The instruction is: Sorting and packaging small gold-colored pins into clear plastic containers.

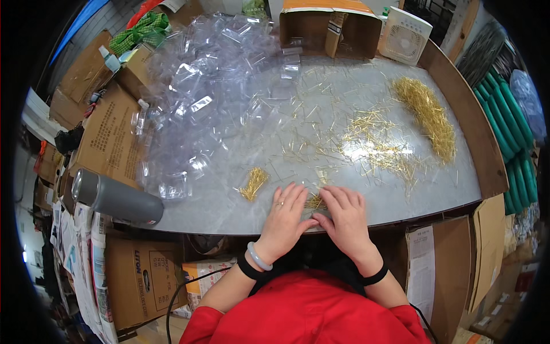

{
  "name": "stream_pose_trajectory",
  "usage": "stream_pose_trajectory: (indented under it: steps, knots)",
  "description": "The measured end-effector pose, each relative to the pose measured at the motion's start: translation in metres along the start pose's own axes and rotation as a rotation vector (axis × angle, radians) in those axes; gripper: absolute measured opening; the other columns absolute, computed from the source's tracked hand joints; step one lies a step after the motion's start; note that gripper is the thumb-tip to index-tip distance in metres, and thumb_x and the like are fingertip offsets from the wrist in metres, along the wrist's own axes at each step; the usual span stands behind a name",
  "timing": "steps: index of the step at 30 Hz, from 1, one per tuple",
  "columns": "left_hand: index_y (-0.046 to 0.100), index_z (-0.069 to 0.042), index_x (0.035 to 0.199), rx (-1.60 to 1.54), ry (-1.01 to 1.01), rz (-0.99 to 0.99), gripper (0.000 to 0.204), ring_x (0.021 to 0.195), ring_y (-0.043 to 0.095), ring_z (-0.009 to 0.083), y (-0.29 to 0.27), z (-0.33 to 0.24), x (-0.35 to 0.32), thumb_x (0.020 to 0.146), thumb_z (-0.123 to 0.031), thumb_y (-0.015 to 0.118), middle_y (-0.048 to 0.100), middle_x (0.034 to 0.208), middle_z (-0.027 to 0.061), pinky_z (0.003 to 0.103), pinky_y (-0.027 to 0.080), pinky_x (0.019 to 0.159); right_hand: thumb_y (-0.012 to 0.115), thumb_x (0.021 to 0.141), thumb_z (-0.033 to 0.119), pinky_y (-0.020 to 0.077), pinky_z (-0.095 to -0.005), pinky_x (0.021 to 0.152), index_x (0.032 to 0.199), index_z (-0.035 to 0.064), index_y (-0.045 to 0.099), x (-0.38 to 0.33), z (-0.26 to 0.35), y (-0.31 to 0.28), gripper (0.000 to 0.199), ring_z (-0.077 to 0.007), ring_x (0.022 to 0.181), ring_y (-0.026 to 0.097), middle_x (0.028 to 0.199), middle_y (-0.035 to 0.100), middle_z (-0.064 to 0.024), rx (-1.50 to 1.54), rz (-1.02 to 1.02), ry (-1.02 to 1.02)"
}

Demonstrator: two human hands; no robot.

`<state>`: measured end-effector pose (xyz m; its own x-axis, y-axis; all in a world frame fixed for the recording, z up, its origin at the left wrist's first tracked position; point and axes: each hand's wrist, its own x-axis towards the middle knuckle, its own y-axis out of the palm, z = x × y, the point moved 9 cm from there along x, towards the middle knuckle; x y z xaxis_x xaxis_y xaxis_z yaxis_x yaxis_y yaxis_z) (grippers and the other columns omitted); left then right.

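Both hands lie flat at the desk's (229, 218) near edge, left hand (285, 215) and right hand (344, 215), fingers spread, pressing a small bundle of gold pins (314, 202) between them; neither grip is closed. The pins look light, stiff, slippery and prone to scatter; best pinched mid-bundle.

small gold pin bundle (314, 202) mostly covered by left hand (285, 218) and right hand (345, 216); grip cannot be told.
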<state>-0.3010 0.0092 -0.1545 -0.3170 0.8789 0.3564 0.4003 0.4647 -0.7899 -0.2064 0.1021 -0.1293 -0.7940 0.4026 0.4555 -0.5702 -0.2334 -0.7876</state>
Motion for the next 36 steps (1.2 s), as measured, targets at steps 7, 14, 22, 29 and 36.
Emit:
stream_pose_trajectory:
  steps: [7,14,22,29,36]
  knots:
    - [0.059,-0.001,0.129,0.017,0.060,-0.010,0.049,0.134,0.047,0.0402,0.004,-0.001,0.001,0.086,-0.018,0.075,0.056,0.137,0.0168,0.056,0.031,0.116,0.070,0.090,0.027,0.0385,-0.0465,0.104,0.132,0.0022,0.056,0.018,-0.016,0.010,0.050,-0.0345,0.121,0.054,0.126,0.062,-0.0154,0.100,0.099,0.052]
    - [0.059,0.001,0.121,-0.105,-0.015,-0.148,0.042,0.122,0.055,0.0427,-0.010,-0.001,-0.009,0.084,-0.013,0.076,0.059,0.127,0.0209,0.052,0.039,0.111,0.076,0.083,0.021,0.0372,-0.0466,0.107,0.133,0.0078,0.057,0.010,-0.002,0.013,0.055,-0.0334,0.126,0.051,0.129,0.061,-0.0107,0.106,0.205,-0.207]
    - [0.046,0.004,0.138,0.060,-0.049,-0.064,0.071,0.134,0.045,0.0417,-0.006,0.000,-0.008,0.082,-0.022,0.080,0.050,0.140,0.0225,0.053,0.033,0.116,0.072,0.084,0.010,0.0394,-0.0489,0.111,0.135,0.0025,0.053,-0.002,0.003,0.008,0.054,-0.0380,0.127,0.050,0.136,0.053,-0.0187,0.122,0.127,-0.080]
    - [0.046,0.002,0.140,-0.001,0.077,0.024,0.070,0.137,0.044,0.0374,0.013,-0.002,0.001,0.082,-0.020,0.078,0.050,0.140,0.0203,0.053,0.028,0.120,0.073,0.083,0.009,0.0352,-0.0491,0.116,0.143,0.0015,0.045,0.002,0.000,0.026,0.066,-0.0404,0.135,0.045,0.141,0.049,-0.0207,0.137,0.208,-0.157]
    - [0.048,0.001,0.140,-0.214,-0.060,0.005,0.066,0.137,0.043,0.0404,0.005,-0.001,-0.002,0.084,-0.017,0.078,0.051,0.138,0.0219,0.055,0.028,0.119,0.075,0.078,0.006,0.0413,-0.0482,0.110,0.137,0.0032,0.052,0.008,-0.010,0.005,0.063,-0.0402,0.128,0.051,0.140,0.053,-0.0169,0.244,0.210,-0.150]
